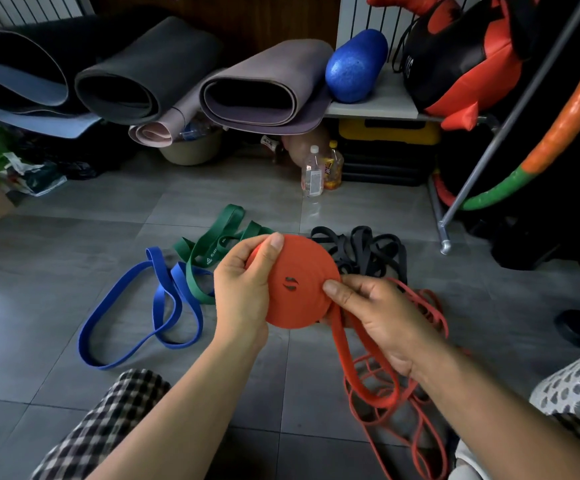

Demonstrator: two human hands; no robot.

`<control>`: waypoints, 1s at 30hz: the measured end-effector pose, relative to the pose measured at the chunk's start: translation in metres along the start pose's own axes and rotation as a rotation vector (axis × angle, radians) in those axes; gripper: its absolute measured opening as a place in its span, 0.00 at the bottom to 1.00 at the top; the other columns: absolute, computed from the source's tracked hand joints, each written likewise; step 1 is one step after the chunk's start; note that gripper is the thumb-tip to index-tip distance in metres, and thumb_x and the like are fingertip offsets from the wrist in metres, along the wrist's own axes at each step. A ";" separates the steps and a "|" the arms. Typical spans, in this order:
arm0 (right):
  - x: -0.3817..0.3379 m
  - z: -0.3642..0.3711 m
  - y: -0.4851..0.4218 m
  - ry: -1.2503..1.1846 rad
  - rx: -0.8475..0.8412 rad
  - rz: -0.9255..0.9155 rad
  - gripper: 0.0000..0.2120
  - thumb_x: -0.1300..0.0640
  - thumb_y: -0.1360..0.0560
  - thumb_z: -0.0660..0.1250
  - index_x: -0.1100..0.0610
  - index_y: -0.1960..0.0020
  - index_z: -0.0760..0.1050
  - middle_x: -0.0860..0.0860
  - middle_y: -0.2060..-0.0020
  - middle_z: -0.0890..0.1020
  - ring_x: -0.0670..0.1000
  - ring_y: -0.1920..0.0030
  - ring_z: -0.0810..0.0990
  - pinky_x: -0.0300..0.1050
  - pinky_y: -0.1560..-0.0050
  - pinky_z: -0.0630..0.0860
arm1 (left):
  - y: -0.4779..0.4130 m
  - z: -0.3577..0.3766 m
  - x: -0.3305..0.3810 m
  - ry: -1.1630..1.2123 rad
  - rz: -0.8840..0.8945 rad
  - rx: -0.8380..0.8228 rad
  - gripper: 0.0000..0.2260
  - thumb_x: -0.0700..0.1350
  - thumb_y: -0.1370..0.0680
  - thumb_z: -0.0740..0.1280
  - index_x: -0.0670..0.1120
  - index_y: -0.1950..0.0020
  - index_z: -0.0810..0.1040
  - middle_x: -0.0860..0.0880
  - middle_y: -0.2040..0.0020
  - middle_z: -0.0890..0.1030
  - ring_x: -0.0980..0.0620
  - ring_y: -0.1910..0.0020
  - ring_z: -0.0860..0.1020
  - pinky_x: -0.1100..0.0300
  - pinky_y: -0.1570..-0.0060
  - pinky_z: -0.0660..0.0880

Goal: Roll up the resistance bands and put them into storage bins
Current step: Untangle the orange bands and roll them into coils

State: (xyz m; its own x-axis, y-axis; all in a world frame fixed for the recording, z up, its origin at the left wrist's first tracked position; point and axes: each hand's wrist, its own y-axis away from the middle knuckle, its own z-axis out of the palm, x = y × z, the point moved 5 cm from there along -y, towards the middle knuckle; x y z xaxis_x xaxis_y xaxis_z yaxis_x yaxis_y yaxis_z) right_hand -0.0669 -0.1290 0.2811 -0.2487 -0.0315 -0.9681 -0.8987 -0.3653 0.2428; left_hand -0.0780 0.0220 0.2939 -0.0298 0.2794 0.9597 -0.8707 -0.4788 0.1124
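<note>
Left hand (pixel 243 289) clamps the red band roll (pixel 299 285) mid-air, thumb over its far edge, prob. so the coil can't spring open. Right hand (pixel 382 317) pinches the roll's right rim w/ thumb, likely feeding in the loose tail (pixel 361 375), which drops near-right to the floor tiles (pixel 74 237). Not yet rolled: blue band (pixel 125 323) left, green band (pixel 212 251) beyond it, black bands (pixel 368 247) far right. White logo + print on the green band, too small to read. No bin in sight.

We see a grey tiled floor (pixel 56 254) below a pale shelf (pixel 395 100), with rolled mats (pixel 150 71) left of it and a white radiator (pixel 361 15) behind it.
</note>
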 end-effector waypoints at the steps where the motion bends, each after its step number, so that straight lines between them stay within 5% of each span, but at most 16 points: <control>1: 0.002 0.003 -0.001 -0.022 0.014 -0.001 0.07 0.59 0.26 0.64 0.58 0.59 0.79 0.50 0.67 0.83 0.46 0.64 0.81 0.33 0.63 0.77 | 0.001 -0.001 -0.003 0.020 -0.015 0.022 0.03 0.47 0.28 0.69 0.49 0.60 0.79 0.50 0.60 0.81 0.53 0.61 0.79 0.56 0.59 0.78; 4: -0.003 0.000 -0.004 0.023 -0.014 -0.001 0.07 0.59 0.26 0.63 0.59 0.56 0.79 0.52 0.61 0.84 0.47 0.59 0.81 0.33 0.57 0.77 | -0.001 0.002 -0.004 0.007 -0.044 -0.048 0.03 0.48 0.28 0.69 0.50 0.57 0.78 0.51 0.59 0.80 0.54 0.60 0.78 0.59 0.60 0.78; 9: -0.018 -0.011 -0.001 0.123 -0.169 0.058 0.09 0.58 0.28 0.64 0.64 0.56 0.78 0.53 0.66 0.82 0.46 0.67 0.81 0.34 0.67 0.76 | -0.004 0.010 0.012 -0.263 0.061 -0.529 0.09 0.50 0.31 0.73 0.56 0.52 0.81 0.54 0.53 0.82 0.59 0.55 0.80 0.65 0.58 0.76; 11: -0.017 -0.010 0.002 0.234 -0.236 0.063 0.14 0.54 0.31 0.65 0.65 0.54 0.77 0.57 0.62 0.82 0.49 0.63 0.82 0.36 0.61 0.79 | 0.001 0.013 0.011 -0.329 0.048 -0.606 0.09 0.49 0.32 0.70 0.52 0.53 0.82 0.57 0.55 0.83 0.60 0.56 0.80 0.67 0.58 0.76; 19: -0.013 -0.025 0.005 0.251 -0.256 0.111 0.19 0.56 0.35 0.70 0.54 0.45 0.75 0.55 0.55 0.84 0.50 0.55 0.83 0.37 0.55 0.79 | -0.009 -0.005 0.021 -0.270 0.131 -0.283 0.05 0.42 0.27 0.68 0.52 0.58 0.81 0.58 0.62 0.83 0.60 0.62 0.80 0.66 0.62 0.78; 22: 0.001 -0.043 0.003 0.352 -0.167 0.156 0.09 0.63 0.30 0.69 0.58 0.51 0.76 0.55 0.59 0.84 0.50 0.59 0.83 0.45 0.50 0.79 | -0.019 -0.020 0.031 -0.196 0.170 -0.144 0.05 0.42 0.27 0.68 0.52 0.58 0.82 0.56 0.62 0.83 0.55 0.59 0.80 0.58 0.54 0.78; 26: 0.011 -0.053 0.000 0.376 -0.010 0.151 0.02 0.64 0.27 0.67 0.59 0.57 0.76 0.53 0.65 0.84 0.49 0.63 0.83 0.44 0.61 0.79 | -0.021 -0.028 0.035 -0.191 0.217 -0.059 0.04 0.42 0.26 0.68 0.52 0.57 0.81 0.58 0.63 0.83 0.56 0.58 0.79 0.62 0.54 0.77; 30: 0.012 -0.060 0.000 0.279 0.152 0.146 0.05 0.61 0.29 0.70 0.62 0.58 0.74 0.55 0.70 0.81 0.50 0.70 0.81 0.40 0.73 0.76 | -0.022 -0.035 0.034 -0.237 0.246 -0.022 0.05 0.44 0.26 0.68 0.54 0.57 0.81 0.61 0.63 0.83 0.61 0.60 0.80 0.66 0.58 0.78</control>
State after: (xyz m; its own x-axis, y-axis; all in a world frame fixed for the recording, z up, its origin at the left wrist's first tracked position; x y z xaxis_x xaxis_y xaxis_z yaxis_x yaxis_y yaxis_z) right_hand -0.0475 -0.1855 0.2659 -0.2896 -0.3337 -0.8971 -0.9094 -0.1964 0.3666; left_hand -0.0769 0.0709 0.3150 -0.1280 -0.0443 0.9908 -0.8621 -0.4889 -0.1332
